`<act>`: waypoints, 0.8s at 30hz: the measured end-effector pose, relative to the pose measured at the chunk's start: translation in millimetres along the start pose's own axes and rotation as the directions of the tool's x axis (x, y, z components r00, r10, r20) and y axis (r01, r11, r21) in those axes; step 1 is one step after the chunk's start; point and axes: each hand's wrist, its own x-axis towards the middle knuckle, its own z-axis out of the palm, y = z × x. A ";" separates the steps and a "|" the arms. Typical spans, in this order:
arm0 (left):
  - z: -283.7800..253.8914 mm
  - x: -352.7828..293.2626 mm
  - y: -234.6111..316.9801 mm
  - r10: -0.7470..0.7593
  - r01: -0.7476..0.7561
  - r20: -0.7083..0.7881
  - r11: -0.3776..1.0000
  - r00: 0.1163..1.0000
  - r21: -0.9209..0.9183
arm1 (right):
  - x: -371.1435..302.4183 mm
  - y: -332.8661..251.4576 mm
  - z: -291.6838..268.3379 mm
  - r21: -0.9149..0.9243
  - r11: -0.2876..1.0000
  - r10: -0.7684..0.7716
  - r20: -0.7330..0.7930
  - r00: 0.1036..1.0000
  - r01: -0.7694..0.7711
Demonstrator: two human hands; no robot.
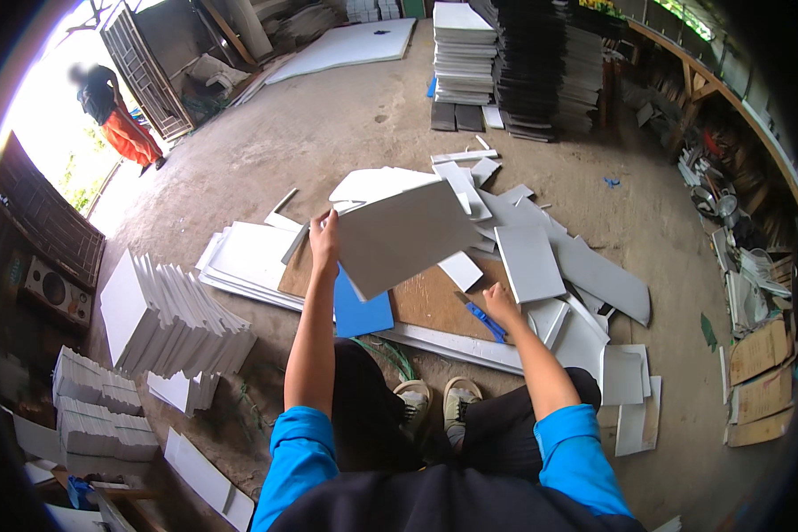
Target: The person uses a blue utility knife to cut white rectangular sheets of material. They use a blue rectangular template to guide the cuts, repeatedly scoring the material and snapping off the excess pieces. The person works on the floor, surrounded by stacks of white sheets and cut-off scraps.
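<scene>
Evidently, the tall black stack [528,71] stands at the back because flat pieces pile well, while the brown board [430,309] lies low within easy reach, apparently as a firm bed. Above it a pale sheet [408,232] is held up at a tilt, seemingly to keep it off the board, the left hand [324,238] closed firmly on its left edge; the right hand [503,308] is curled beside a blue-handled cutter [488,324], though I can't tell whether it grips it.
</scene>
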 end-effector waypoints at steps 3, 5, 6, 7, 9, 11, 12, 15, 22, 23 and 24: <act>-2.3 -14.9 5.3 -0.361 0.387 0.140 0.854 0.922 -0.348 | 32.8 -16.9 -55.0 0.394 0.825 0.229 0.421 0.878 -0.404; 11.0 -22.5 5.7 -0.314 0.393 0.251 0.829 0.916 -0.397 | 46.1 -26.8 -96.0 0.585 0.666 0.216 0.443 0.870 -0.463; 8.6 -23.7 3.8 -0.290 0.389 0.284 0.826 0.914 -0.408 | 43.7 -48.4 -113.4 0.691 0.556 0.169 0.450 0.877 -0.462; 13.1 -28.1 2.8 -0.255 0.389 0.331 0.807 0.908 -0.445 | 39.4 -66.7 -130.1 0.765 0.456 0.105 0.462 0.881 -0.455; 31.8 -44.7 11.4 -0.220 0.425 0.419 0.759 0.881 -0.494 | 29.2 -97.2 -159.0 0.864 0.242 -0.008 0.457 0.889 -0.442; 46.3 -57.6 21.3 -0.174 0.422 0.448 0.725 0.877 -0.544 | 25.9 -124.7 -166.1 0.886 0.212 -0.060 0.434 0.899 -0.413; 49.5 -62.4 23.8 -0.169 0.418 0.444 0.719 0.880 -0.555 | 24.2 -137.4 -165.1 0.888 0.223 -0.085 0.429 0.900 -0.402; 50.6 -77.0 44.4 -0.065 0.291 0.400 0.792 0.914 -0.537 | 26.9 -164.1 -156.0 0.931 0.057 -0.192 0.365 0.911 -0.361; -35.3 -70.8 56.7 0.102 -0.002 0.262 0.935 0.960 -0.355 | 50.5 -233.5 -112.7 0.956 -0.081 -0.242 0.254 0.936 -0.280; -51.3 -74.8 56.4 0.129 -0.048 0.218 0.939 0.967 -0.341 | 47.6 -246.5 -107.9 0.944 -0.069 -0.272 0.292 0.917 -0.322; -66.2 -82.3 62.3 0.157 -0.095 0.175 0.942 0.972 -0.321 | 49.3 -259.0 -96.1 0.949 -0.031 -0.318 0.289 0.903 -0.315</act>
